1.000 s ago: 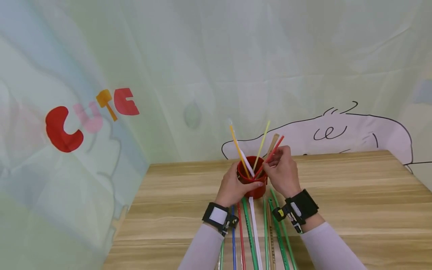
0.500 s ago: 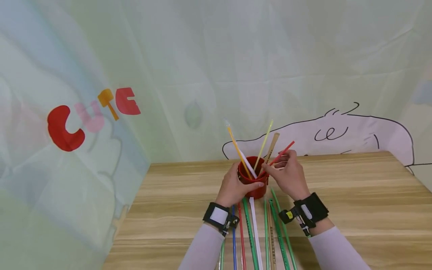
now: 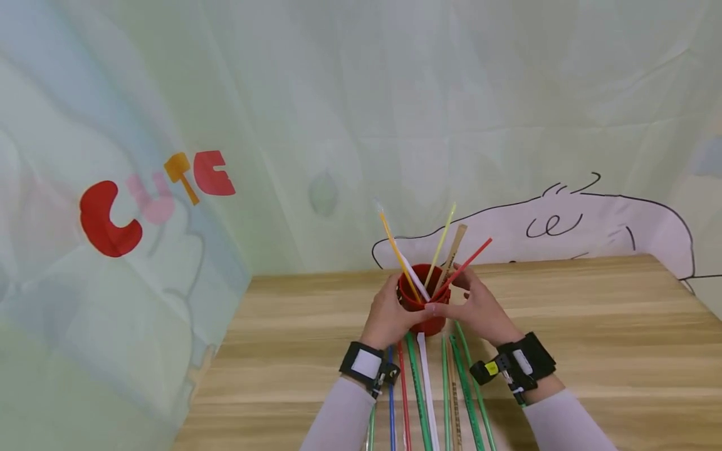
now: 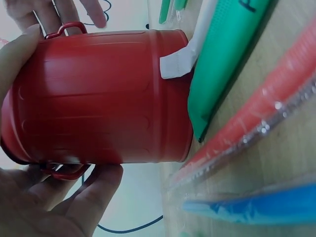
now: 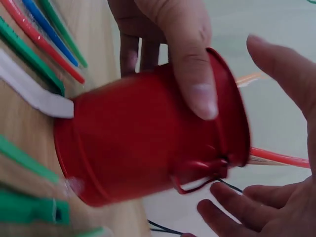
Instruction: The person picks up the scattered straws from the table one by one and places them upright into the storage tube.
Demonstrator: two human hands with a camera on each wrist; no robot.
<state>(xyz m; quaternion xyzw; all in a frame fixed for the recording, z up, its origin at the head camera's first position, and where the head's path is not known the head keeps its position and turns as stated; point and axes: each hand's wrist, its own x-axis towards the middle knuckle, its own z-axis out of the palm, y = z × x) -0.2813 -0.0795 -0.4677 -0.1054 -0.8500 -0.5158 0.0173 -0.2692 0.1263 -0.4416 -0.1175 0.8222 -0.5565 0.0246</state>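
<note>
So the red bucket (image 3: 431,326) was standing upright on the wood-look tabletop (image 3: 598,326), and the left hand (image 3: 389,316) had a proper grip on it, thumb across the near side and fingers round the bucket's left side. The right hand (image 3: 479,313) was just beside the bucket on its right, fingers spread and pinching nothing. Its thumb was clear of the bucket in the right wrist view, but I couldn't tell if it was touching the side handle (image 5: 197,186).

Five straws were leaning inside the bucket: an orange straw (image 3: 393,238) and a white straw (image 3: 416,280) tipped towards its left, then a yellow straw (image 3: 442,240), a brown straw (image 3: 453,250) and a red straw (image 3: 476,252) tipped towards its right, the red one lowest.

On the near side of the bucket there was a row of loose ones, including a blue straw (image 3: 392,407), a second red straw (image 3: 403,404), a second white straw (image 3: 427,388) with its end right by the bucket's base, a printed brown one (image 3: 455,407) and several green straws (image 3: 467,394).

Behind the bucket hung a pale backdrop (image 3: 361,94).
</note>
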